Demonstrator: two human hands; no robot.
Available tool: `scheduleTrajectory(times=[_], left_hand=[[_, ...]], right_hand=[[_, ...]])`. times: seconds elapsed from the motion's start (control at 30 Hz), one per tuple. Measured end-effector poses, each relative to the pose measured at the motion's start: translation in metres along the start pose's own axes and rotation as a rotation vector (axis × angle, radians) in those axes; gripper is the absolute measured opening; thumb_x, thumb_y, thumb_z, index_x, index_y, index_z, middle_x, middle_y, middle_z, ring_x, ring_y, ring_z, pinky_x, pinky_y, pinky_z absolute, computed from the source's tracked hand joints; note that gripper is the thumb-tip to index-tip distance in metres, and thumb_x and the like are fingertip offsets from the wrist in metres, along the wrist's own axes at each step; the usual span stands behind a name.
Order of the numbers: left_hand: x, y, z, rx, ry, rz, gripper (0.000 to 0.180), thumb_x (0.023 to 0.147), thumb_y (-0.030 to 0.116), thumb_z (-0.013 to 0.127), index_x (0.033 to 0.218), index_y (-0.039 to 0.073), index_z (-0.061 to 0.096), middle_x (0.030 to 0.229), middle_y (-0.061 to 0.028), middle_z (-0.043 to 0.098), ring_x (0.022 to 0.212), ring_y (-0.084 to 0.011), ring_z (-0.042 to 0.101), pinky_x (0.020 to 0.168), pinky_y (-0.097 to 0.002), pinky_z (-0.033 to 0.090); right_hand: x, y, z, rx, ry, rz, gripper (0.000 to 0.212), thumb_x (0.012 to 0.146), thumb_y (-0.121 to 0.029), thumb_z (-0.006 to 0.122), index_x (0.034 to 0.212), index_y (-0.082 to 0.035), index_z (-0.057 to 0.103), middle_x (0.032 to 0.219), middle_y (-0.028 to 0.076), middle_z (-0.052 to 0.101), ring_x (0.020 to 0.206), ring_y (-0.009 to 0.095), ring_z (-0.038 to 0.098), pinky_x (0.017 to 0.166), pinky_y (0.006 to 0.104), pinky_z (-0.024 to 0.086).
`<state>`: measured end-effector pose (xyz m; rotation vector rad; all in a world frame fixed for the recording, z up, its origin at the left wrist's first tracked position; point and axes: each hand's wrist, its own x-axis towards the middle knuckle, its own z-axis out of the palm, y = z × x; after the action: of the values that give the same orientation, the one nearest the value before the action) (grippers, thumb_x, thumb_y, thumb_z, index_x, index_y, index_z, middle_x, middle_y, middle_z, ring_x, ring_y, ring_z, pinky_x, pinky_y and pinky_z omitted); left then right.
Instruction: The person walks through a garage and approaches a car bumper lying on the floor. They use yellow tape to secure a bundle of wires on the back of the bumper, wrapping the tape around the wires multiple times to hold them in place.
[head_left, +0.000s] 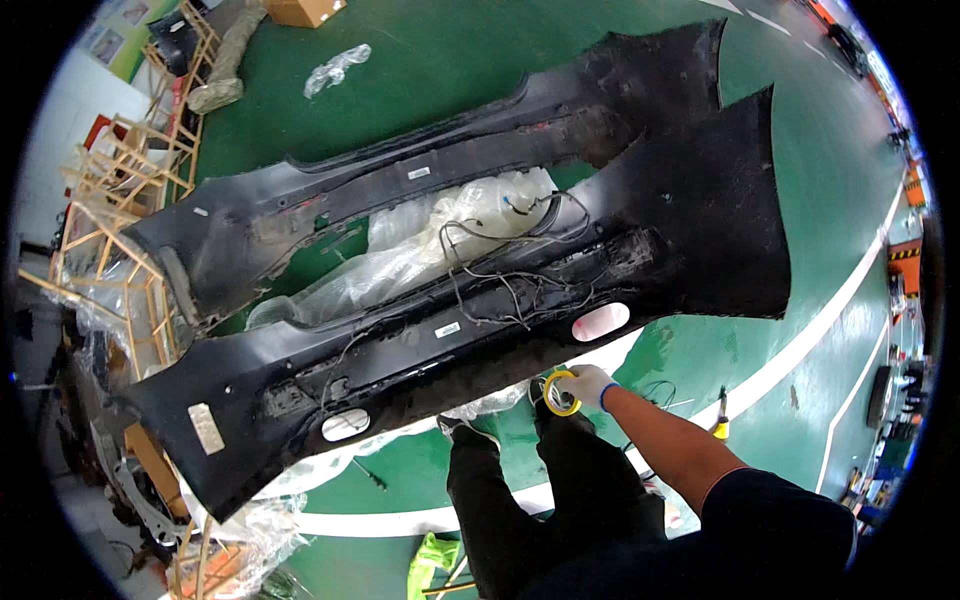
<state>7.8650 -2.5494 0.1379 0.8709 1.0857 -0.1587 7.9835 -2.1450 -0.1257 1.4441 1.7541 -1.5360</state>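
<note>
My right hand (590,385), in a white glove, holds a yellow roll of tape (560,393) just below the near edge of a large black car bumper (420,360). The bumper lies inside-up on the green floor, with loose black wires (500,275) and clear plastic sheeting (400,260) in its hollow. A second black bumper (450,150) lies behind it. My left hand is not in view. My legs in dark trousers (540,500) stand close to the near bumper.
Wooden crate frames (120,200) stand at the left with more plastic wrap. White lines (800,350) cross the green floor. A cardboard box (305,10) sits at the top. A yellow-green cloth (430,565) lies by my feet.
</note>
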Motion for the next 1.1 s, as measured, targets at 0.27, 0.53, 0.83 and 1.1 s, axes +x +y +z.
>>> scheduleTrajectory(times=[0.27, 0.53, 0.83, 1.1], left_hand=[[0.198, -0.072, -0.196, 0.147, 0.284, 0.267, 0.037, 0.098, 0.033, 0.053, 0.099, -0.001, 0.067, 0.097, -0.0234, 0.070, 0.095, -0.0435, 0.069, 0.086, -0.0528, 0.055], [0.300, -0.173, -0.308, 0.175, 0.675, 0.396, 0.044, 0.099, 0.042, 0.063, 0.114, 0.000, 0.067, 0.109, -0.0203, 0.068, 0.107, -0.0386, 0.066, 0.094, -0.0475, 0.053], [0.280, -0.284, -0.416, -0.277, 1.467, 0.440, 0.033, 0.099, 0.027, 0.069, 0.119, 0.002, 0.070, 0.109, -0.0140, 0.072, 0.103, -0.0212, 0.067, 0.095, -0.0348, 0.051], [0.307, -0.278, -0.523, -1.038, 0.891, 0.832, 0.071, 0.101, 0.060, 0.056, 0.139, -0.001, 0.057, 0.126, -0.0166, 0.067, 0.113, -0.0306, 0.066, 0.098, -0.0431, 0.053]], right_hand=[[0.182, -0.009, 0.051, 0.046, -0.056, -0.163, 0.035, 0.090, -0.020, 0.066, 0.121, -0.004, 0.070, 0.097, 0.015, 0.074, 0.087, 0.022, 0.069, 0.082, 0.0375, 0.054], [0.433, -0.094, 0.103, -0.120, 0.294, -0.546, 0.037, 0.092, -0.031, 0.063, 0.114, -0.002, 0.069, 0.102, 0.026, 0.072, 0.096, 0.041, 0.070, 0.083, 0.0460, 0.054], [0.488, -0.124, 0.207, 0.094, -0.049, -0.495, 0.046, 0.094, -0.036, 0.068, 0.126, -0.004, 0.069, 0.098, 0.007, 0.073, 0.087, 0.018, 0.067, 0.068, 0.0361, 0.056], [0.322, -0.152, 0.184, 0.007, -0.555, -1.022, 0.024, 0.091, -0.020, 0.069, 0.110, -0.005, 0.073, 0.091, 0.007, 0.072, 0.081, 0.017, 0.067, 0.074, 0.0362, 0.055]])
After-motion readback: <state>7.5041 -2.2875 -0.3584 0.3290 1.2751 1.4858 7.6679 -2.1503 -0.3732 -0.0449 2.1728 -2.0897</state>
